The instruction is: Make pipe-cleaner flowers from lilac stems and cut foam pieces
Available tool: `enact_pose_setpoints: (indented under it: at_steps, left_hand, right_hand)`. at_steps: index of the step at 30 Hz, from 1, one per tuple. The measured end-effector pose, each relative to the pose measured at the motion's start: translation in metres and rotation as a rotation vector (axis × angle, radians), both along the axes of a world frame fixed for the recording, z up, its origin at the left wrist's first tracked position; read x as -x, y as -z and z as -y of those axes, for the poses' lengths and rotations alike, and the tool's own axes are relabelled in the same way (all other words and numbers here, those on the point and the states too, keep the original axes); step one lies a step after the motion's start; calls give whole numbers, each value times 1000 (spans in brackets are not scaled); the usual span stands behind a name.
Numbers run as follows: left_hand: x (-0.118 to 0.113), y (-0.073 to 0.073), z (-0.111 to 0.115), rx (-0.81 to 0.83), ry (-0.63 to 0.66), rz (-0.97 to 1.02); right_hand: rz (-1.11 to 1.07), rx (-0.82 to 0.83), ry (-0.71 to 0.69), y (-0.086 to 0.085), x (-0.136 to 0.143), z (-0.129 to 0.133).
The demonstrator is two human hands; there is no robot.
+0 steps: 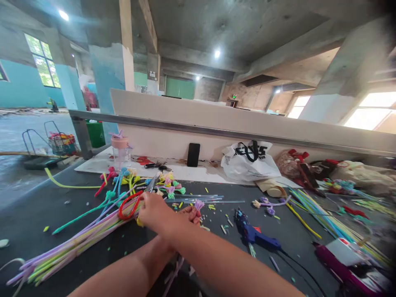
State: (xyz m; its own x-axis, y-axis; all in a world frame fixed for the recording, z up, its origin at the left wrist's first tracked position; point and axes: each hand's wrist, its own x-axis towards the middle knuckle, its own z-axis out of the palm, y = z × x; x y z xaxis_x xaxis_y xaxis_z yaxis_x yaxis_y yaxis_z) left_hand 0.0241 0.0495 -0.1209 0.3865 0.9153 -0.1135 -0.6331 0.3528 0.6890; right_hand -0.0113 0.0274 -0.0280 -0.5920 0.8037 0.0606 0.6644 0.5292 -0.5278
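My arms cross over the dark table. My right hand reaches to the left and is closed at the middle of red-handled scissors. Their blades point away, and the fingers are partly hidden behind the back of the hand. A bit of yellow shows under that wrist. Beneath the right forearm my left hand pinches a small purple pipe-cleaner flower between its fingertips. Beside the scissors lies a long bundle of pastel pipe cleaners. Finished-looking pipe-cleaner flowers are heaped just beyond.
A blue glue gun with a cord lies right of my hands. Clear glue sticks and cut scraps are scattered around. At the back are a cup, keys, a phone and a white bag; a purple box sits right.
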Motion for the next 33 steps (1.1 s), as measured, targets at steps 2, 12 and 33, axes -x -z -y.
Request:
enact_pose_setpoints:
  at_steps: [2,12,33]
  left_hand:
    - [0,1,-2,-2,-6,0]
    - [0,-11,6,-88,12,103]
    - [5,-34,16,-4,79,-485]
  right_hand:
    - [75,35,90,4,31,-22]
    - [226,-59,299,20,61,-42]
    - [-266,361,334,-17,15,-41]
